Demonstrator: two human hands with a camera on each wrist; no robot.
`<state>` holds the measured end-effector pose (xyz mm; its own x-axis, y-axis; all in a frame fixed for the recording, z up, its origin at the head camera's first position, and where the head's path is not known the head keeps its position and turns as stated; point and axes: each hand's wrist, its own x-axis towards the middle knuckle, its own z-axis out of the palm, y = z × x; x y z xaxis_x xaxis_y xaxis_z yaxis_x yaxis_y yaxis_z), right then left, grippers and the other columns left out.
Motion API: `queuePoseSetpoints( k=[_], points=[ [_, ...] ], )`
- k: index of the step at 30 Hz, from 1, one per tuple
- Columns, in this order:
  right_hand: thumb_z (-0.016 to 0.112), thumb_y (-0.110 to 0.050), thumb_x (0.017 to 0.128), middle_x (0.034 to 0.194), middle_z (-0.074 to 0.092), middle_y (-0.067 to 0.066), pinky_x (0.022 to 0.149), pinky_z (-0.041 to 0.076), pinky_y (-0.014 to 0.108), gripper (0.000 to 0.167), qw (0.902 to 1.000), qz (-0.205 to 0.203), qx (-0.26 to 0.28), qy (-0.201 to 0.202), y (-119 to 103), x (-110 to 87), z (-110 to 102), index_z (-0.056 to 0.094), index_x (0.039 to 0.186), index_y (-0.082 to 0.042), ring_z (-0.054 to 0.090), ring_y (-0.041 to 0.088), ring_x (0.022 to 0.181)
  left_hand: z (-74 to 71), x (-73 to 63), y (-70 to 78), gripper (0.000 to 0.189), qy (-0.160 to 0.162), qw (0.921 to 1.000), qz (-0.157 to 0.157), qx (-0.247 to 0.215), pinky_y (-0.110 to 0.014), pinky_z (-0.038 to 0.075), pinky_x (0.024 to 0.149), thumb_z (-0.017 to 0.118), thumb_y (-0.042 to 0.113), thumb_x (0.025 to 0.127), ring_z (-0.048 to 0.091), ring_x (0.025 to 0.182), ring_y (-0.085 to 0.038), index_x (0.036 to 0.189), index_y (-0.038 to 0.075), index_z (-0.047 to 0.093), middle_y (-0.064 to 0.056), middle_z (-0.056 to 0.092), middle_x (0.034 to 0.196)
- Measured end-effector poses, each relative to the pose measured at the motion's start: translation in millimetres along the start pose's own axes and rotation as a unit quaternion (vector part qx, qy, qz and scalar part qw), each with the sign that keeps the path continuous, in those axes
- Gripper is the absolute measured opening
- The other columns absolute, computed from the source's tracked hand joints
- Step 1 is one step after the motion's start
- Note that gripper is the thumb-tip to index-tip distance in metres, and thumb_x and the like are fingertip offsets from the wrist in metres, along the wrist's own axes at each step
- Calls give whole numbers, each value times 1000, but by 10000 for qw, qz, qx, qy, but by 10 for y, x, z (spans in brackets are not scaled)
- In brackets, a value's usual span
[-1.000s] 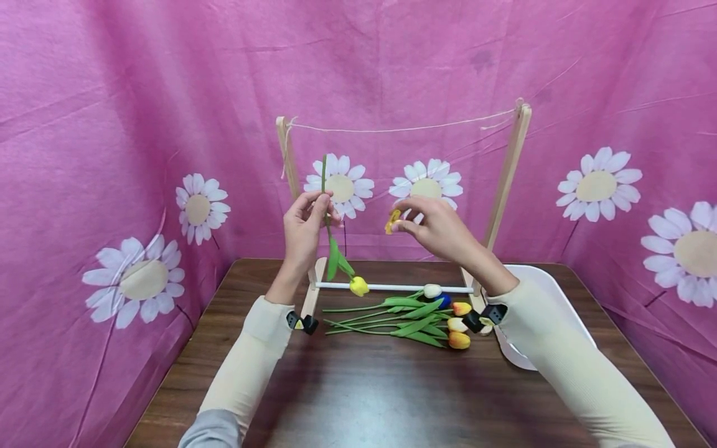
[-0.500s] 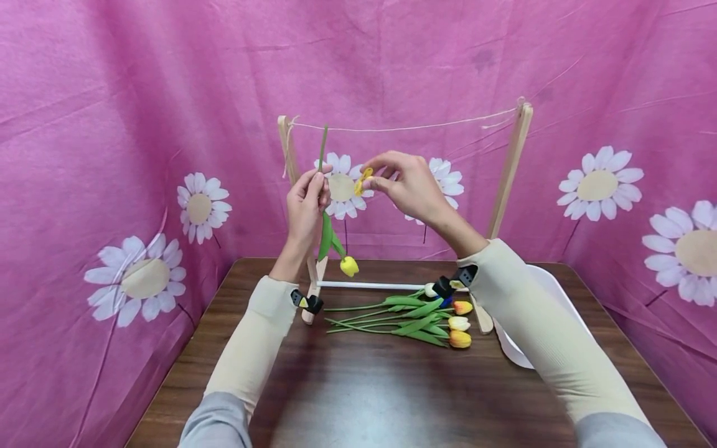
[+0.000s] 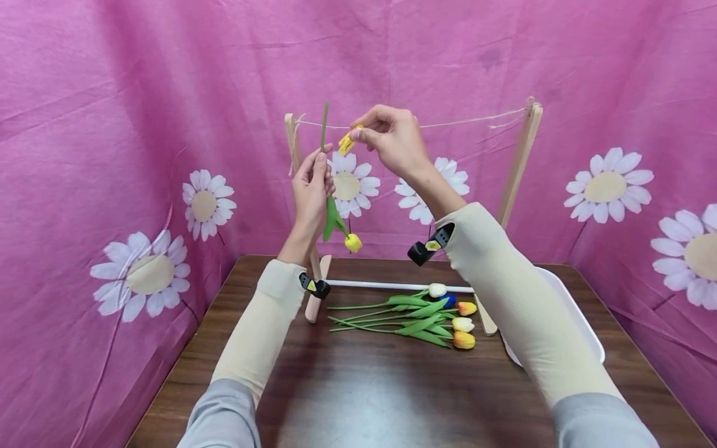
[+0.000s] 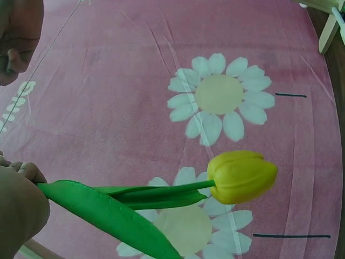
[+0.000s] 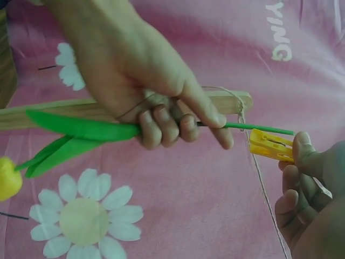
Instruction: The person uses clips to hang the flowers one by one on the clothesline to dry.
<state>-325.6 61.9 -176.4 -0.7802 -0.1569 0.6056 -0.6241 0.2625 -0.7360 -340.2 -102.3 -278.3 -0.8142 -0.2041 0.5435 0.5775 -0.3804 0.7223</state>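
My left hand (image 3: 313,183) pinches the green stem of a yellow tulip (image 3: 353,242), which hangs bloom down with its stem end up at the string. In the left wrist view the tulip's bloom (image 4: 242,177) and leaves point away from the hand. Between thumb and fingers my right hand (image 3: 394,140) holds a yellow clothespin (image 3: 348,142), close to the right of the stem. The right wrist view has the clothespin (image 5: 271,144) beside the upper stem, overlapping the string (image 5: 261,186). The string (image 3: 470,122) runs between two wooden posts.
Several tulips (image 3: 414,317) lie on the brown table (image 3: 358,386) below, blooms to the right. A white rod (image 3: 386,285) joins the feet of the left post (image 3: 292,140) and right post (image 3: 518,165). At right stands a white tray (image 3: 582,330), partly behind the right sleeve.
Both hands have risen toward the string, the left carrying the tulip. My right hand has also come left, bringing the clothespin near the stem.
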Motion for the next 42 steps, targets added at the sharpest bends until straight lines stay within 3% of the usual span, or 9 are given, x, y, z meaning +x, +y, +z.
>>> queuePoseSetpoints(
  k=[5,10,13,25,30,37,42],
  points=[
    [82,-4,93,77,75,-10,63,55,20,5,9977,210,570,309,-49,139,39,80,95,-1,59,9,59,50,46,-32,36,36,10000,-44,10,-15,28,49,53,19,113,36,56,-1,134,-8,65,8,48,73],
    [83,-7,93,71,72,-6,44,42,19,7,9935,648,824,453,-86,210,60,81,98,-3,56,9,52,82,78,-65,42,-16,10000,-89,15,-14,27,48,52,18,113,35,54,0,135,-19,59,10,47,70],
    [83,-8,94,71,71,-4,37,37,20,11,9895,968,942,508,-95,240,73,81,103,-3,56,9,49,99,82,-82,42,-25,9999,-99,63,-14,28,48,52,18,113,36,54,0,133,-19,60,9,48,70],
    [81,-10,95,82,75,2,34,42,25,12,9745,1717,1390,403,-49,317,197,79,104,-1,55,11,38,145,95,-125,41,60,9995,-313,84,-15,30,50,50,21,114,36,55,-2,127,-15,63,7,48,72],
    [79,-10,97,89,77,5,34,44,24,17,9728,1813,1415,280,-37,302,224,78,111,0,55,11,36,134,87,-137,42,56,9993,-325,199,-14,29,50,49,22,114,34,55,-2,127,-15,62,7,48,72],
    [76,-14,100,121,78,19,37,47,23,35,9781,1689,1206,-173,-29,288,207,72,133,-3,60,10,42,106,96,-140,45,61,9992,-299,272,-15,29,51,49,24,114,36,56,-2,128,-17,61,7,48,72],
    [76,-15,100,126,76,19,40,50,24,38,9801,1590,1140,-331,-27,263,193,69,136,-4,65,13,47,96,85,-144,43,121,9983,-397,408,-14,32,51,50,25,114,40,58,-2,127,-14,64,8,50,73]
  ],
)
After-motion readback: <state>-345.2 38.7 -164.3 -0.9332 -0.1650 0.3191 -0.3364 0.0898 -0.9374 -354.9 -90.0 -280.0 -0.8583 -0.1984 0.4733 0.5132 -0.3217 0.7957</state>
